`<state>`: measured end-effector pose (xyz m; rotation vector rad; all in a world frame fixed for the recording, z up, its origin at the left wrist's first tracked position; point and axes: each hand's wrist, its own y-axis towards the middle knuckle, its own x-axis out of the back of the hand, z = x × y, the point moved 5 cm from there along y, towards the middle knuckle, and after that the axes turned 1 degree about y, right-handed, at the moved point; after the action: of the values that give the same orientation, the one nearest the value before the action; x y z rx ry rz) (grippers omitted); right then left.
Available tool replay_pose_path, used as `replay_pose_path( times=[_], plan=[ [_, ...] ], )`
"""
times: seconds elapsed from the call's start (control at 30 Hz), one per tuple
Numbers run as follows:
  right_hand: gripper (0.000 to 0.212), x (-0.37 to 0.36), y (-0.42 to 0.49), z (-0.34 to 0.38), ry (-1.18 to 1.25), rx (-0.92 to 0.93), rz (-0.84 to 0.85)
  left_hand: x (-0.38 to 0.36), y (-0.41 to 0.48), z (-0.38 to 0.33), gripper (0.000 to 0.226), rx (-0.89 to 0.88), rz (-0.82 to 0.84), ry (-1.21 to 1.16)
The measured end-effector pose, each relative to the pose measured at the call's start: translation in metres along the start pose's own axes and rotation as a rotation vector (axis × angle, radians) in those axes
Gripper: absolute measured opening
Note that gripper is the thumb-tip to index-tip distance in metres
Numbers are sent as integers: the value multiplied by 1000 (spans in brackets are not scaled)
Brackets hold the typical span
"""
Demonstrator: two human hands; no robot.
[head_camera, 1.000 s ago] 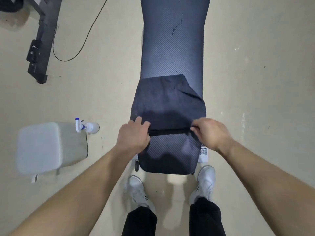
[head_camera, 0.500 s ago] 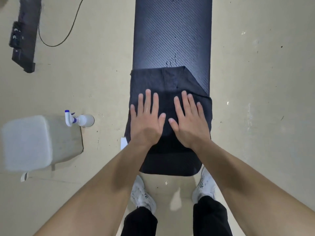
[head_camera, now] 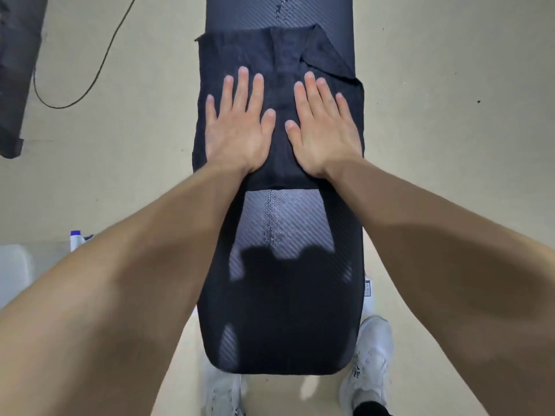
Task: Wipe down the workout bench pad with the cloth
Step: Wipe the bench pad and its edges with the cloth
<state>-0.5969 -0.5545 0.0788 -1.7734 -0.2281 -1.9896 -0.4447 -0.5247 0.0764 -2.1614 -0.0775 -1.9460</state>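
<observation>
The left hand (head_camera: 237, 130) and right hand (head_camera: 324, 130) lay flat on the cloth (head_camera: 279, 55), a narrow strip showing between their thumbs. Bare counter (head_camera: 285, 223) ran on beyond the fingertips (head_camera: 243, 72) and behind the wrists; off the left hand's side, floor (head_camera: 135, 130) stretched to a looping cable (head_camera: 100, 69) and a dark frame (head_camera: 13, 85).

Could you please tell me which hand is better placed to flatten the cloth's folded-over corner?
The right hand, probably: it lies flat on the cloth with fingertips just short of the folded corner at the far right; the left hand sits across the cloth.
</observation>
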Motion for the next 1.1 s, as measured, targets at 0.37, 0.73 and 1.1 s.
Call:
replay_pose_path(
  times=[0.37, 0.73, 1.1],
  plan=[
    [62, -39, -195, 69, 40, -72, 54, -20, -211, 7, 58, -144, 77, -22],
    [61, -73, -339, 98, -27, -74, 153, -51, -360, 3, 58, -195, 145, 11],
    [61, -48, -246, 73, 46, -88, 60, -29, -264, -8, 57, -140, 34, -62]
  ],
)
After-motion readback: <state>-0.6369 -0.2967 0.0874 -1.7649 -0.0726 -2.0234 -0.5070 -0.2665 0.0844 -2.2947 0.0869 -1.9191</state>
